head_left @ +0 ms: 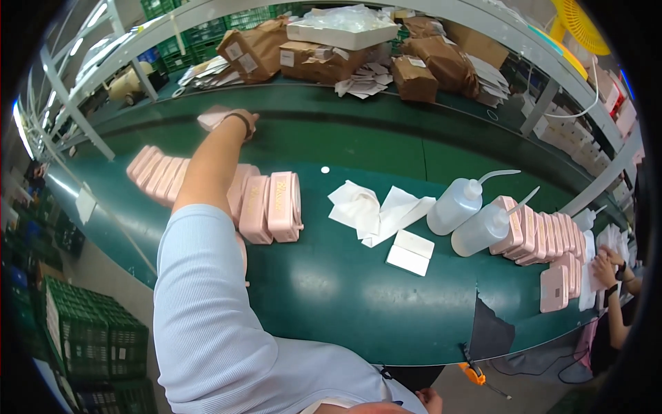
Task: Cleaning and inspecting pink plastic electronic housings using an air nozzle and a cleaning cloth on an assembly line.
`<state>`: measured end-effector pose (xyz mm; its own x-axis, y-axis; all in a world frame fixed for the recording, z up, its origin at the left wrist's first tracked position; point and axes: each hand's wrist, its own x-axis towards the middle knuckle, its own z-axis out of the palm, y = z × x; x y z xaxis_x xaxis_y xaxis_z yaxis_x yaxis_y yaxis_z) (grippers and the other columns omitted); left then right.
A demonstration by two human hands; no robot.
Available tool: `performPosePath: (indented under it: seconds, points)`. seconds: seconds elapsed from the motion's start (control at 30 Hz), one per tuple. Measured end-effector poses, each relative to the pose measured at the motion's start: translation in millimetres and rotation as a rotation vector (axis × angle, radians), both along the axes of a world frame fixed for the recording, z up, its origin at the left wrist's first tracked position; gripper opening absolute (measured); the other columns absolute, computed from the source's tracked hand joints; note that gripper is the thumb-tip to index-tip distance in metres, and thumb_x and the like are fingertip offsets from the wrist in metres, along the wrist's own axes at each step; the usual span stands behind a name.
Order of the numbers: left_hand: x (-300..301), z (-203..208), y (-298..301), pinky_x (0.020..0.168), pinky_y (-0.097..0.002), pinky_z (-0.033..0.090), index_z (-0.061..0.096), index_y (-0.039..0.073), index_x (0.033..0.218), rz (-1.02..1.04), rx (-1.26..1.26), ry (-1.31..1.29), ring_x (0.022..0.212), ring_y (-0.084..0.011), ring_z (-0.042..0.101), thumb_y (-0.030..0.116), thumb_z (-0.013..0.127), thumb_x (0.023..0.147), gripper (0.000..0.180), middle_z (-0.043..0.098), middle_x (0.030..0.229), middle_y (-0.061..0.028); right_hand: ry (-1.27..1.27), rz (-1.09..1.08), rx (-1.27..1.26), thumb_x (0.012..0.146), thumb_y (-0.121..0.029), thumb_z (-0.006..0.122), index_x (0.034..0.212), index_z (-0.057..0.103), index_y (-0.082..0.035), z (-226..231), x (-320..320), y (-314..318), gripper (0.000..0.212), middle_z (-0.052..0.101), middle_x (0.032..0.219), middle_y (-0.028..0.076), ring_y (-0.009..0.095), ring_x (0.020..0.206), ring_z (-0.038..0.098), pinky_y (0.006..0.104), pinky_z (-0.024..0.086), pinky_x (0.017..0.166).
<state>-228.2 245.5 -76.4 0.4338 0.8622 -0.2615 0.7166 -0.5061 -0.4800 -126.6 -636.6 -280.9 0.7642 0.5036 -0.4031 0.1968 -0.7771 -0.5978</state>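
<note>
My left arm stretches far across the green table. My left hand, with a dark band at the wrist, is closed on a pale pink case over the far green strip; its fingers are partly hidden. Under and beside my forearm stand pink cases in a row, the nearest upright case bearing gold lettering. More pink cases lean together left of the arm. My right hand shows only in part at the lower edge, below the table, and what its fingers do is cut off.
White cloths, a white block and two spouted bottles stand mid-right. Beyond are stacked pink cases and another person's hands. Cartons fill the back shelf; green crates stand at lower left.
</note>
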Motion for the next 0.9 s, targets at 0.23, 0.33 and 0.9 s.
performPosePath:
  seconds: [0.23, 0.33, 0.9]
  points:
    - [15, -15, 8, 0.096, -0.0444, 0.053, 0.049, 0.013, 0.141, -0.067, -0.057, 0.034, 0.12, -0.0334, 0.06, 0.013, 0.085, 0.061, 0.087, 0.065, 0.125, -0.0166, -0.047, 0.014, -0.022, 0.091, -0.029, 0.067, 0.108, 0.067, -0.005, 4, 1, 9, 0.029, 0.066, 0.085, 0.028, 0.051, 0.085, 0.061, 0.0532, 0.048, 0.07]
    - [5, -10, 9, 0.094, -0.043, 0.054, 0.053, 0.011, 0.135, -0.105, -0.032, -0.04, 0.118, -0.0343, 0.062, 0.013, 0.086, 0.061, 0.082, 0.067, 0.121, -0.0161, 0.015, 0.029, -0.099, 0.091, -0.033, 0.067, 0.116, 0.065, -0.005, 2, 11, 18, 0.038, 0.066, 0.091, 0.03, 0.051, 0.087, 0.061, 0.054, 0.048, 0.073]
    - [-322, 85, -303, 0.107, -0.0337, 0.044, 0.036, 0.003, 0.15, -0.133, -0.251, -1.906, 0.129, -0.0206, 0.051, -0.007, 0.07, 0.079, 0.079, 0.049, 0.143, -0.0107, -0.016, 0.34, -0.188, 0.077, -0.02, 0.065, 0.093, 0.064, -0.002, -35, 48, 29, 0.024, 0.067, 0.082, 0.023, 0.036, 0.08, 0.066, 0.0427, 0.05, 0.072]
